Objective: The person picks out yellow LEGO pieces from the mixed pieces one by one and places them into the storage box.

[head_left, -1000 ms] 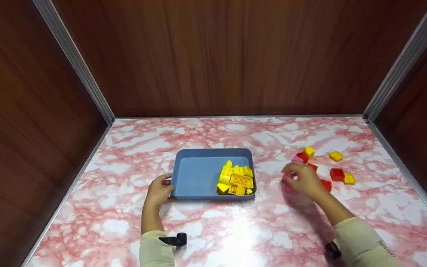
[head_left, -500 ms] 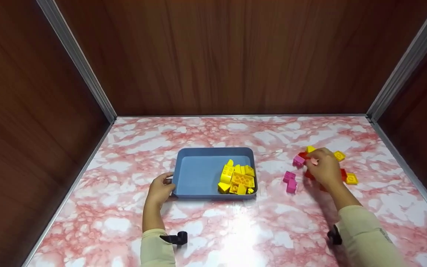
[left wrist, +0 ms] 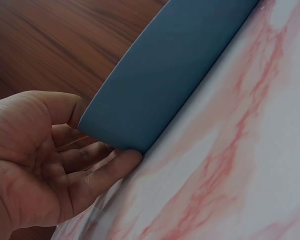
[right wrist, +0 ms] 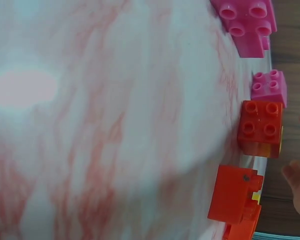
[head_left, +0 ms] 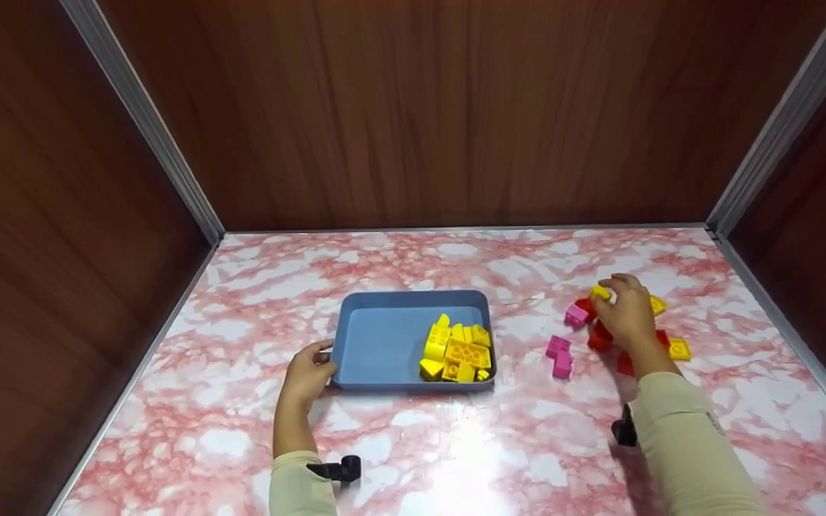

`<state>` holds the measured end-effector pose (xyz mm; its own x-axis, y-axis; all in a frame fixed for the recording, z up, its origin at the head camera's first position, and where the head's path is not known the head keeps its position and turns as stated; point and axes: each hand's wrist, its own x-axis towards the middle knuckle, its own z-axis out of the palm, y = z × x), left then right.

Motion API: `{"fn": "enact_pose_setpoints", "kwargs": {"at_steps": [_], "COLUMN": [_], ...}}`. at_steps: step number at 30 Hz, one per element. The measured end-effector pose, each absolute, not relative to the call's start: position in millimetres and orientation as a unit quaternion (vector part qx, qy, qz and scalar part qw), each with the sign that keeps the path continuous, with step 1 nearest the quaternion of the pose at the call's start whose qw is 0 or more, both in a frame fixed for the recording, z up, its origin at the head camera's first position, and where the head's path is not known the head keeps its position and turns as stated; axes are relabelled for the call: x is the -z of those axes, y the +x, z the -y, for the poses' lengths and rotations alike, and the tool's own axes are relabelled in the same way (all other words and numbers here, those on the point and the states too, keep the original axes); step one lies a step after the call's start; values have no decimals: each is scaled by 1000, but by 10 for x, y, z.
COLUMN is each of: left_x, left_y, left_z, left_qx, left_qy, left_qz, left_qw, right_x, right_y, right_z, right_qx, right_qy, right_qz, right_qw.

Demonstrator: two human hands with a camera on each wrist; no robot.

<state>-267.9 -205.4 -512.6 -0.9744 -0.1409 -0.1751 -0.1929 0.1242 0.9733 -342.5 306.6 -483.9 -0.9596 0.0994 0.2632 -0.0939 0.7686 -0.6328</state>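
Note:
At its left end, a blue tray (head_left: 377, 344) is held by my left hand (head_left: 307, 370). In the left wrist view the fingertips (left wrist: 128, 159) curl against the tray's end wall (left wrist: 135, 95). Yellow toy bricks (head_left: 467, 351) fill the tray's right part. On the table's right side my right hand (head_left: 625, 312) reaches over a yellow brick (head_left: 601, 292), thumb and fingers spread about it. Only its fingertips (right wrist: 292, 172) show in the right wrist view, at the edge, apart and with nothing between. Contact with the brick is unclear.
Pink bricks (head_left: 561, 357) lie right of the tray, another pink brick (head_left: 576, 315) farther back. Red bricks (head_left: 599, 337) sit partly under the right hand. Flat yellow bricks (head_left: 680, 349) lie farther right. Brown panels (head_left: 456, 115) wall the marbled table (head_left: 255, 279).
My right hand leaves the pink bricks, passes over the red ones and reaches the yellow brick at the back. The left hand stays at the tray.

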Motion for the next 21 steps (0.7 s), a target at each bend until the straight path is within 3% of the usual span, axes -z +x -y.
{"fn": "enact_pose_setpoints", "kwargs": {"at_steps": [5,8,21], "left_x": [5127,5124,5139], "left_y": [-2684,-2689,-2679], "left_z": [2046,2041,2054], "left_qx": [-649,-650,-653], "left_qy": [-109,-109,-109], "left_qz": [-752,-752,-750], "left_qw": [21,24,20], "right_x": [4854,4862,4903], "right_y": [-3472,-3475,-3432], "right_z": [-3096,-3114,-3133], "right_qx": [-355,-359,-310], "right_qy": [-10,-27,-59], "right_qz": [934,933,945], "right_qw": [46,18,87]}}
